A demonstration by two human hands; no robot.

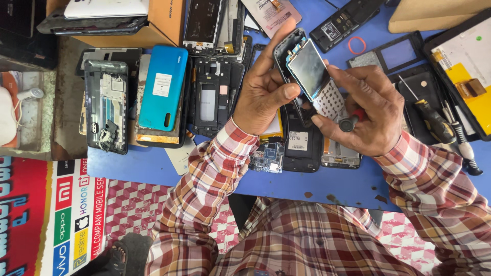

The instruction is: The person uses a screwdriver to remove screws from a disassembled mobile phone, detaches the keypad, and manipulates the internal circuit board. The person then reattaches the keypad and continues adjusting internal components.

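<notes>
Blue tabletop (169,168), strewn with phone parts, fills the frame. At upper centre, a small dismantled black phone with loose grey screen (305,69) is gripped by the left hand (263,89). A red-handled screwdriver (352,121) is pinched by the right hand (365,115). A turquoise phone back cover (162,87) is seen at upper left.
</notes>
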